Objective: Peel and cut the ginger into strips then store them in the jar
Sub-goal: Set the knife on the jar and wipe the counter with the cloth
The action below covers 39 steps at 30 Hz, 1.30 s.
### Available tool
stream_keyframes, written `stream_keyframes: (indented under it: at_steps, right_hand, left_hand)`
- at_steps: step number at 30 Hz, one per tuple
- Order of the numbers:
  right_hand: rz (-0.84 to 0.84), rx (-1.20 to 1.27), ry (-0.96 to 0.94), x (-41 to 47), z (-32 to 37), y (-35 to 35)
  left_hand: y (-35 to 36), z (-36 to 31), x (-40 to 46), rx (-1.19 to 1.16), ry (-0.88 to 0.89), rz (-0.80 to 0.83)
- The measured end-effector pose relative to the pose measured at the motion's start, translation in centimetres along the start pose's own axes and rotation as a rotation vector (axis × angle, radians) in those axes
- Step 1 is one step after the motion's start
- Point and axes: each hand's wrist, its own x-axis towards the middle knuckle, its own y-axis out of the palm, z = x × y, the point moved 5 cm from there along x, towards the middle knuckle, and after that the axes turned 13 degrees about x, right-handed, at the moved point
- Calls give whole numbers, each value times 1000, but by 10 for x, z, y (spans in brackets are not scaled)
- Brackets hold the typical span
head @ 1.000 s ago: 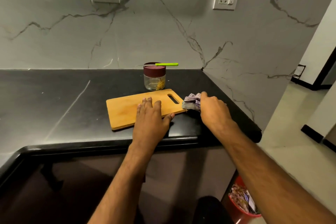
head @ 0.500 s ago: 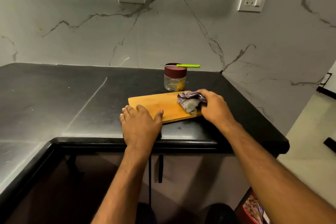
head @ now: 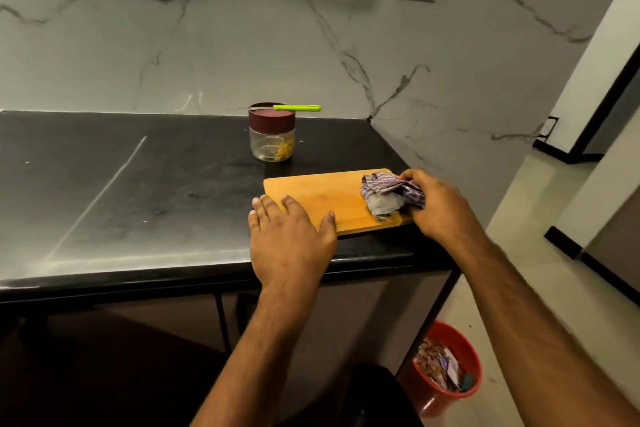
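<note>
A person stands at a dark stone counter (head: 104, 184) in a kitchen corner, seen from a head-worn camera looking down at both bare hands. Toward the back of the counter sits a small clear jar (head: 272, 139) with a maroon lid (head: 271, 117) screwed or set on top; pale yellow ginger strips (head: 285, 152) are visible inside at its right-hand bottom. A knife with a bright green handle (head: 296, 108) lies flat across the lid. Nearer the counter's front edge lies a wooden cutting board (head: 325, 198), well apart from the jar. No ginger or peel can be seen on the board. The left hand (head: 289, 239) lies flat with straight, spread fingers, pressing on the board's near left corner and the counter beside it, holding nothing. The right hand (head: 440, 204) grips a bunched purple striped cloth (head: 389, 192), fingers curled over it, pressing it onto the board's right end. On the floor below right stands a red bin (head: 446, 371) with scraps in it. Judging by this, the peeling, cutting and storing appear finished: the strips are in the closed jar, and what remains looks like cleanup, wiping the board and perhaps putting away the knife.
</note>
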Motion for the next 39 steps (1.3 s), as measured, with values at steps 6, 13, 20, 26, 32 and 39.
stream_keyframes:
  at_steps: [6, 13, 20, 26, 32, 39]
  right_hand:
    - [-132, -172, -110, -3, 27, -13]
    - [38, 238, -262, 3, 120, 23]
    - [375, 18, -284, 24, 145, 88]
    - [396, 124, -284, 31, 146, 88]
    - [412, 566, -99, 51, 155, 107]
    - [355, 136, -113, 77, 128, 93]
  left_hand:
    - [1, 1, 0, -33, 20, -5]
    - [1, 19, -5, -44, 174, -44]
    - [3, 18, -9, -26, 172, -81]
    - [3, 17, -6, -60, 187, -84]
    - [5, 19, -4, -10, 182, -98]
    - [4, 21, -2, 73, 173, -64]
